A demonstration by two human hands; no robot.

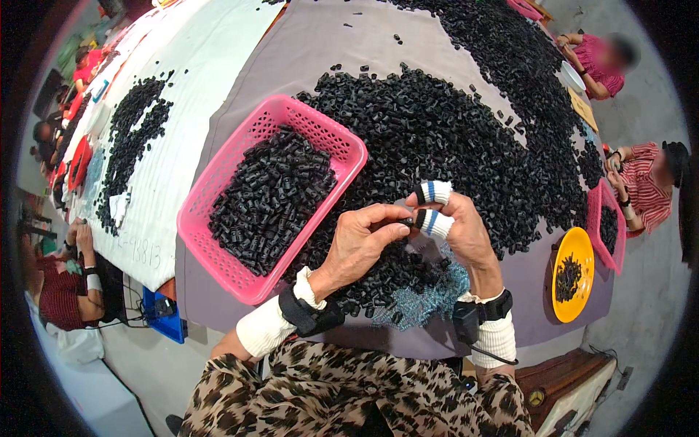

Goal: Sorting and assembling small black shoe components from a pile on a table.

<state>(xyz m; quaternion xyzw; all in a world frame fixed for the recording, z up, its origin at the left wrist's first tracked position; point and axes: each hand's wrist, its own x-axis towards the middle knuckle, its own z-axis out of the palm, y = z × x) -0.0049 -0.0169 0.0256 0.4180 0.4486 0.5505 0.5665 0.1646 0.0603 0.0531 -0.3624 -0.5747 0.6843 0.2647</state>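
Note:
A small black plastic piece (405, 222) is pinched between the thumb and fingers of my left hand (358, 246). My right hand (467, 231) closes on it from the other side, with white, blue-striped knitted covers on thumb and finger; the exact shape of the piece is hidden by the fingertips. Beneath both hands spreads a large heap of similar black pieces (429, 124). A pink perforated basket (198, 218) filled with black pieces stands left of my left hand. Close to my right wrist lies a pile of small light-blue bits (422, 302).
At the right edge are a yellow plate (582, 291) with a few black pieces and another pink basket (613, 251). A white-covered table (196, 87) with more pieces adjoins on the left. People sit working along both sides. A blue bin (164, 320) stands below left.

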